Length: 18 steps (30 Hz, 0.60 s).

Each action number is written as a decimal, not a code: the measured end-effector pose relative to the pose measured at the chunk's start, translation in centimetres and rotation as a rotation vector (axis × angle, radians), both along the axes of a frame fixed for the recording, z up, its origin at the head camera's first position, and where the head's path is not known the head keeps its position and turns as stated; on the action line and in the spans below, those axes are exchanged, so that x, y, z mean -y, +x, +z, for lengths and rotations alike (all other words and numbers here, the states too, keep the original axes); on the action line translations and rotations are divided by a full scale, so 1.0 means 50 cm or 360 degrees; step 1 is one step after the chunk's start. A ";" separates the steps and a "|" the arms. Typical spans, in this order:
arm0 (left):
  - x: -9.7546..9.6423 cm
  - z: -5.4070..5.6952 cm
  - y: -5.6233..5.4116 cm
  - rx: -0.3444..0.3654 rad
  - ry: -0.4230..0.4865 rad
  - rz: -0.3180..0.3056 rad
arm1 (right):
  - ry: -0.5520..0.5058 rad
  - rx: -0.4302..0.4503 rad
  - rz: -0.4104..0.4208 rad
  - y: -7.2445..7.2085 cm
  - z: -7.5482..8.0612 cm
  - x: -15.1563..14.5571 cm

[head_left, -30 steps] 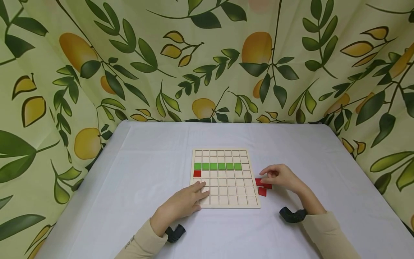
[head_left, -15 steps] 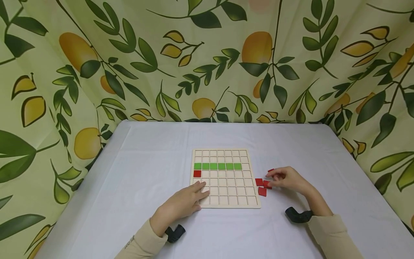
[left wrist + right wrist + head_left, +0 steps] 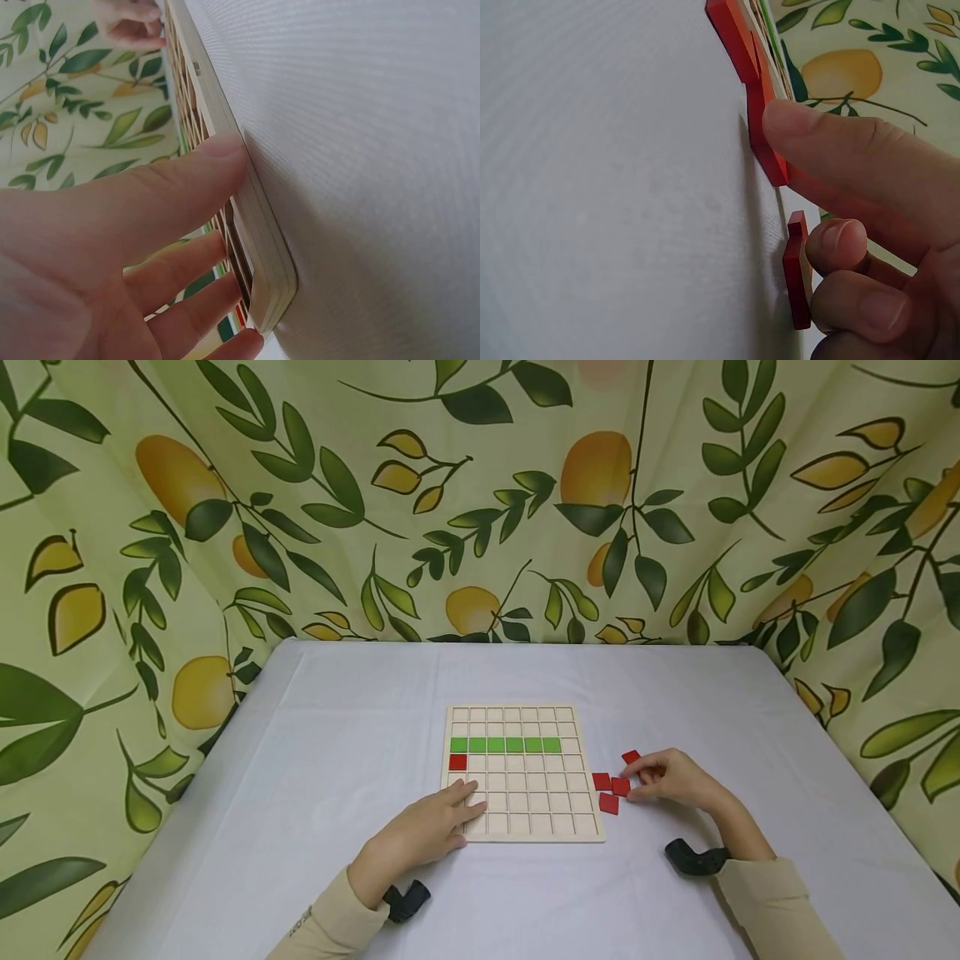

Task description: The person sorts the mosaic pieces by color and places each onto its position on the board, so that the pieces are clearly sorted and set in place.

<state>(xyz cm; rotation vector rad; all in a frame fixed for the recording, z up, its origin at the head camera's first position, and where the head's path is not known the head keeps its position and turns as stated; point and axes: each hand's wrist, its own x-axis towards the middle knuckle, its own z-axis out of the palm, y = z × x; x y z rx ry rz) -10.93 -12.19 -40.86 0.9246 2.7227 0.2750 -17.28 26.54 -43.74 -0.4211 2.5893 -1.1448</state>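
Note:
A pale wooden grid board (image 3: 536, 802) lies flat on the table. Several green tiles (image 3: 514, 745) fill most of one row, and one red tile (image 3: 457, 762) sits below the row's left end. My left hand (image 3: 427, 828) rests on the board's lower left corner with fingers spread; its thumb (image 3: 202, 169) touches the front edge in the left wrist view. Right of the board, my right hand (image 3: 675, 779) has thumb and index at the near side of a loose red tile (image 3: 620, 787), not visibly gripping it. Its other fingers curl beside another red tile (image 3: 798, 285).
More loose red tiles lie close by: one (image 3: 602, 782) against the board's right edge, one (image 3: 609, 803) just below it, and one (image 3: 631, 757) farther back. A white cloth (image 3: 337, 718) covers the table. Leaf-and-fruit patterned fabric (image 3: 480, 510) hangs behind.
My right hand has shifted a little to the right, and a red tile now shows beyond its index finger. The loose tiles are more spread out. My left hand has stayed still.

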 end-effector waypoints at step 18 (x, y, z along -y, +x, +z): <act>0.001 -0.006 -0.002 -0.0010 0.0016 -0.0001 | 0.0028 -0.0031 -0.0010 -0.001 -0.008 0.001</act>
